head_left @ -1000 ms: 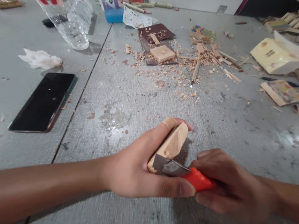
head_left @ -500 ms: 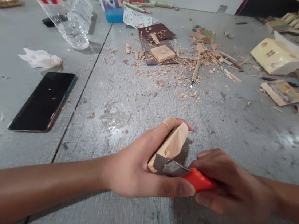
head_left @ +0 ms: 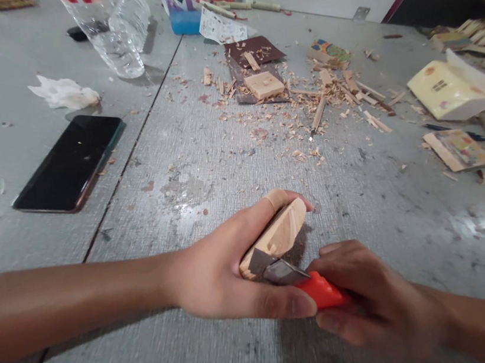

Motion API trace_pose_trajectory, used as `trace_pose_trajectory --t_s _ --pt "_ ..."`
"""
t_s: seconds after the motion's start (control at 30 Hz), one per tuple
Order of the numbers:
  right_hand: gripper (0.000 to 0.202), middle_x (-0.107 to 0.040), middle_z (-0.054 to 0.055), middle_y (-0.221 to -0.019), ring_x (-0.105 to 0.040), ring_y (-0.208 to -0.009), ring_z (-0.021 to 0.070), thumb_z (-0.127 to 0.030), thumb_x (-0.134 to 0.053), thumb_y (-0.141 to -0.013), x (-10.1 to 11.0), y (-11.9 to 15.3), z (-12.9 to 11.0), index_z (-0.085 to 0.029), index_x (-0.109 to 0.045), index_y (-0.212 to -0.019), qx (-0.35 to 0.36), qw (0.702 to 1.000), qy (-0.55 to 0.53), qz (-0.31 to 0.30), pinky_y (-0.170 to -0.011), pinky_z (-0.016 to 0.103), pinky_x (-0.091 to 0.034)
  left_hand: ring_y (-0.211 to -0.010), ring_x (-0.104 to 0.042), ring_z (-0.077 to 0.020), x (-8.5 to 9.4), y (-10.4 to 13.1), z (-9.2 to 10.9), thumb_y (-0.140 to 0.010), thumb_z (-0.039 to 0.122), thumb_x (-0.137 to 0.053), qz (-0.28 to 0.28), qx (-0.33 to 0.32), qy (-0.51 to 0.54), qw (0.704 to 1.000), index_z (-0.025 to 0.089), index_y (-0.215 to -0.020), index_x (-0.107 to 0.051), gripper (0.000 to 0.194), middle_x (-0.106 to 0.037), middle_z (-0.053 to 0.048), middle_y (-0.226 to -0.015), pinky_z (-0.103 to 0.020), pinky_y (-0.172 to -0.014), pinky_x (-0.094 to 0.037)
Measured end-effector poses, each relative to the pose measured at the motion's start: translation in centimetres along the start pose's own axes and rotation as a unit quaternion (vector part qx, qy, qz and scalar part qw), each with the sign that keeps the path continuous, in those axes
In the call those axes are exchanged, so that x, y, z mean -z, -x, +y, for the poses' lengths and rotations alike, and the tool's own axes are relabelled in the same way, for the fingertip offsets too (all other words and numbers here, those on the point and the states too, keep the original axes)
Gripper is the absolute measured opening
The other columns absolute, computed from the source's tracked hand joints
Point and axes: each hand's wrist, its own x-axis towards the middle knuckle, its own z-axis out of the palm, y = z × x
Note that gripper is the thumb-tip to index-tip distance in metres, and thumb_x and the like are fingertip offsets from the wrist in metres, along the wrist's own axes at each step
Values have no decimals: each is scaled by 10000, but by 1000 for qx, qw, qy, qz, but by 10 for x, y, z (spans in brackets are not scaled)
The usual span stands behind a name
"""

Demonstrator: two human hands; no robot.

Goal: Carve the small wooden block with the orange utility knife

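My left hand is closed around a carved wooden block, with a tan bandage on one finger. The block tapers to a rounded far end and has cut facets on its upper face. In my right hand is a utility knife with a red-orange handle. Its wide grey blade lies against the near end of the block. My left thumb presses along the knife beside the blade, its tip at the red handle. The far fingers of my left hand are mostly hidden under the block.
A phone, a crumpled tissue and a clear cup are on the left. Wood shavings surround brown sandpaper and a square wood piece. A thin carving tool lies nearby. On the right sits a yellow tissue pack.
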Motion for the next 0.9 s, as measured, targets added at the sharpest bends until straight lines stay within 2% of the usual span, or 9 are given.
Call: trace_pose_trajectory --t_s 0.23,0.47,0.63,0.9 --pt "315 -348 -83 -630 -306 -565 103 -303 -614 -986 1 1 -2 -226 -396 -772 1 1000 6 6 -603 286 -251 -679 -460 -108 1 0 1 -773 265 -899 1 2 -27 1000 247 -1317 -417 727 -514 17 -910 -214 -546 -384" --pt "293 -366 -83 -629 -305 -560 103 -337 -618 -983 -1 3 0 -223 -439 -783 -5 1000 -10 -1 -604 301 -244 -677 -467 -109 0 -1 6 -800 205 -817 -12 9 -37 999 223 -1337 -374 697 -502 24 -895 -220 -544 -392" --pt "291 -373 -78 -634 -306 -569 106 -315 -620 -983 0 2 -2 -221 -438 -775 -5 1000 -3 -1 -604 291 -247 -685 -460 -109 0 0 9 -856 252 -763 -19 6 -57 998 193 -1343 -338 649 -484 25 -896 -225 -557 -396" --pt "295 -384 -72 -627 -317 -568 110 -314 -608 -983 1 0 -2 -221 -436 -761 -12 1000 -3 -6 -595 286 -237 -744 -499 -128 -1 -2 8 -845 266 -777 -20 -2 -77 997 189 -1321 -350 644 -509 -9 -971 -242 -593 -431"
